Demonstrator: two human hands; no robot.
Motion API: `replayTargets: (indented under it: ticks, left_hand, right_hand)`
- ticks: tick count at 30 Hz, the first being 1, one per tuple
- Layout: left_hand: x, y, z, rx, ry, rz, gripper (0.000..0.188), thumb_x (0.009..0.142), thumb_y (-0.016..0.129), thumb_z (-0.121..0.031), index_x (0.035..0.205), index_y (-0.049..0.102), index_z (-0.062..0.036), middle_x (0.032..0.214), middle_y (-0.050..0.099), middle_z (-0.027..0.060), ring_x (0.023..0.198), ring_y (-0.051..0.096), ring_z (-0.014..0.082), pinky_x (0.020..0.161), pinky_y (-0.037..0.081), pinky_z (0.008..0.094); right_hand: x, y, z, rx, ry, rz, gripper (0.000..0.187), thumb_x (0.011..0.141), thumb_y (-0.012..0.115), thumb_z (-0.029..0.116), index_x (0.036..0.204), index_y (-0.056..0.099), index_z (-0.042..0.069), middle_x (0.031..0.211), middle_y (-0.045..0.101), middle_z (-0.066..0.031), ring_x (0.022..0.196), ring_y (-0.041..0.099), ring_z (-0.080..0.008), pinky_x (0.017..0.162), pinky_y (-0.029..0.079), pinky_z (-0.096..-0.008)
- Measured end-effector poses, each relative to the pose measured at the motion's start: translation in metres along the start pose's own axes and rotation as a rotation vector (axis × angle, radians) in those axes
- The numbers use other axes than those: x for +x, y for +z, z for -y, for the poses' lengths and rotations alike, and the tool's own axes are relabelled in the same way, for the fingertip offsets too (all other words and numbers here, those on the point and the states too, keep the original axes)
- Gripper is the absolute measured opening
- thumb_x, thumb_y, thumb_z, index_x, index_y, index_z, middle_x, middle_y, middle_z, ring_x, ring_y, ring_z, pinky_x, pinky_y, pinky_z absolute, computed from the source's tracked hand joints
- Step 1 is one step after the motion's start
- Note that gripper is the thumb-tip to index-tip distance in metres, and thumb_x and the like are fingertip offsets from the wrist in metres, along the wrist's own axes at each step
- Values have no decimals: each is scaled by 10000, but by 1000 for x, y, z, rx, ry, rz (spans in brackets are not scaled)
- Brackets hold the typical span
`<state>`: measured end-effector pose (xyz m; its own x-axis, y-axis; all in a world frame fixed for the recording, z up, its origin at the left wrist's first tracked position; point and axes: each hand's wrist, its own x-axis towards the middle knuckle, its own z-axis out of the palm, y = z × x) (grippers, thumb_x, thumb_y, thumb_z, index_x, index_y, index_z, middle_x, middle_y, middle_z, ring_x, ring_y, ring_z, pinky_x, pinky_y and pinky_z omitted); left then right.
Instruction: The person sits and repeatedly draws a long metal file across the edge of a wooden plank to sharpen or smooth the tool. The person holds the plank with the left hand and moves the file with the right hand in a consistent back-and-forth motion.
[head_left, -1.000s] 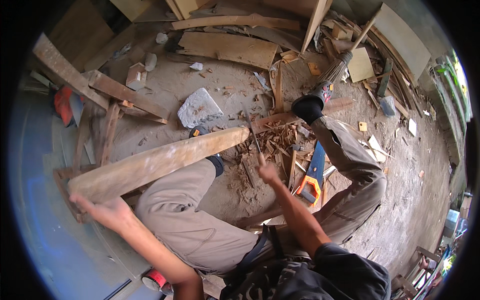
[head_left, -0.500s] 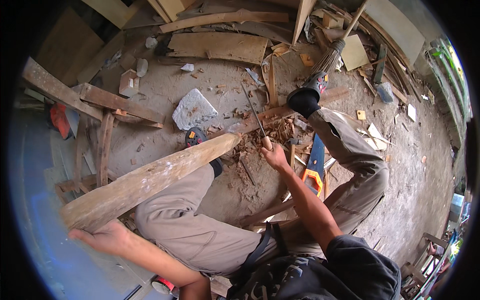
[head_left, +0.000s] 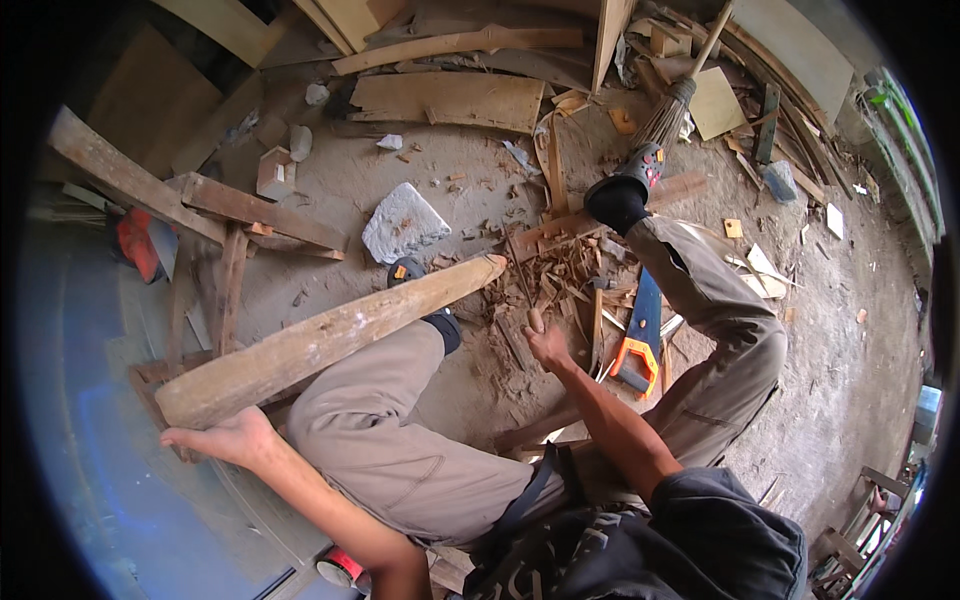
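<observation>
A thick wooden beam (head_left: 330,345) slants across my left thigh, its far tip over a heap of wood chips (head_left: 565,280). My left hand (head_left: 228,438) supports the beam's near end from below, palm against it, its thumb or a finger stretched out. The closed fingers of my right hand (head_left: 546,346) grip the wooden handle (head_left: 536,320) of a long, thin-bladed tool. Its narrow blade (head_left: 517,265) points away from me, just right of the beam's tip and hard to make out among the chips.
A handsaw (head_left: 638,350) with an orange handle lies by my right leg, a hammer (head_left: 601,287) beside it. Beyond the beam sit a rough white block (head_left: 403,222) and a wooden trestle (head_left: 265,218). A broom (head_left: 668,108) and several boards (head_left: 450,98) lie farther off.
My right hand has drawn closer to me with the bladed tool, bringing the blade down alongside the beam's tip. My left hand and the beam's near end have shifted right and away from me.
</observation>
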<state>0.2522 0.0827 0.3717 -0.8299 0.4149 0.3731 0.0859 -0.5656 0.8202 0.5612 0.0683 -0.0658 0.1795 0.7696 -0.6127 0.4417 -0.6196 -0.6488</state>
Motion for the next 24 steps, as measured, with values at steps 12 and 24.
replayTargets:
  ticks: [12, 24]
  left_hand:
    - [-5, -8, -3, 187, 79, -14, 926, 926, 461, -688, 1533, 198, -40, 1581, 214, 178, 1461, 235, 342, 1210, 205, 520]
    - [-11, 0, -11, 132, 32, -345, 686, 985, 406, -512, 1487, 329, -51, 1533, 331, 153, 1419, 325, 317, 1186, 254, 488]
  right_hand:
    - [-75, -187, 273, 993, -1005, -62, 235, 899, 622, 82, 727, 465, 55, 609, 491, 11, 519, 456, -94, 485, 390, -277]
    - [1, 4, 10, 17, 59, 143, 552, 773, 635, 368, 971, 652, -147, 943, 664, -348, 974, 669, -448, 830, 508, -464]
